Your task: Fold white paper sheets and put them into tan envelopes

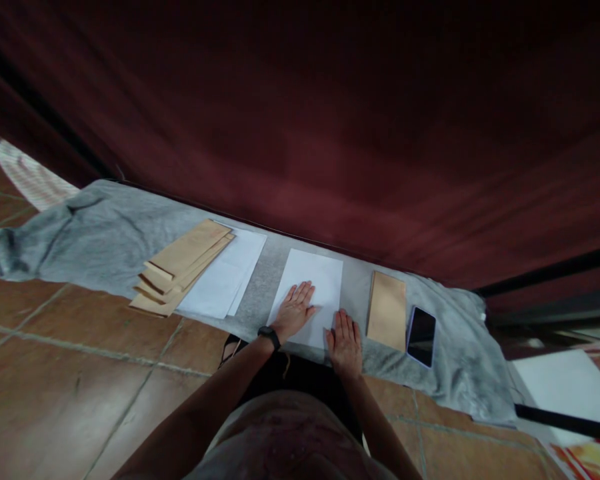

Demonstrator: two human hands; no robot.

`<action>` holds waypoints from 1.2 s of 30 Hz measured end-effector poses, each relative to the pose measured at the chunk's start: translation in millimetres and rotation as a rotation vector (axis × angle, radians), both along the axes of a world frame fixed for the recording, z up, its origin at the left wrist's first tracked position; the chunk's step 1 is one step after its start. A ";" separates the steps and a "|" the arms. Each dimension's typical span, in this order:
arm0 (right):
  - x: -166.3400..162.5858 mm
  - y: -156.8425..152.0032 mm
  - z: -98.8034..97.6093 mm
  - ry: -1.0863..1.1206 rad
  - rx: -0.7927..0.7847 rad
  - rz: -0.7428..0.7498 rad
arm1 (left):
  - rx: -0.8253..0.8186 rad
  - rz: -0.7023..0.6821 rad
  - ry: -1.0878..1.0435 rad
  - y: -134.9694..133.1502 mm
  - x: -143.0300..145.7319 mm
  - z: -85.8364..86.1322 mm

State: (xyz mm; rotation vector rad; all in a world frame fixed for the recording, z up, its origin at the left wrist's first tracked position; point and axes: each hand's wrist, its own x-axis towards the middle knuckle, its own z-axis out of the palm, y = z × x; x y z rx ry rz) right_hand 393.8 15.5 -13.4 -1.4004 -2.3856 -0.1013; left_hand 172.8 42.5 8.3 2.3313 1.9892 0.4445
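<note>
A white sheet of paper [315, 270] lies in front of me on the grey cloth. My left hand [295, 311] rests flat on its middle, fingers stretched out, with a dark watch on the wrist. At the sheet's lower right corner lies my right hand [346, 343], palm down with fingers extended. To the left, several brown paper bags [190, 260] are fanned out, partly covering white sheets [220, 283]. One more brown paper piece [387, 310], perhaps a folded bag, lies right of my right hand.
A phone [421, 337] with a dark screen lies at the right on the grey cloth [460, 347], which covers a narrow bench or table. A dark red curtain [300, 153] hangs directly behind. Tiled floor [80, 373] shows in front. White board or paper [570, 393] stands out at far right.
</note>
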 end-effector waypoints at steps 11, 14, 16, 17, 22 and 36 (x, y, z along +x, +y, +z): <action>-2.7 -0.4 4.9 0.027 0.009 0.002 | 0.054 0.299 -0.046 21.1 -47.3 -3.1; -3.1 -0.9 4.1 0.017 0.012 -0.010 | 0.095 0.273 -0.056 35.1 -29.0 -2.0; -3.5 -1.4 3.7 0.024 0.024 -0.011 | 0.079 0.144 -0.047 45.9 -10.9 -1.0; -3.7 -1.7 3.7 0.031 0.030 -0.010 | 0.059 0.066 -0.039 51.2 -2.0 -0.8; -5.6 -1.2 5.3 0.041 0.043 -0.009 | -0.009 -0.119 -0.010 77.6 20.0 -4.7; -9.0 -0.6 10.2 0.046 0.059 -0.019 | 0.003 0.025 -0.004 130.7 -18.5 -15.2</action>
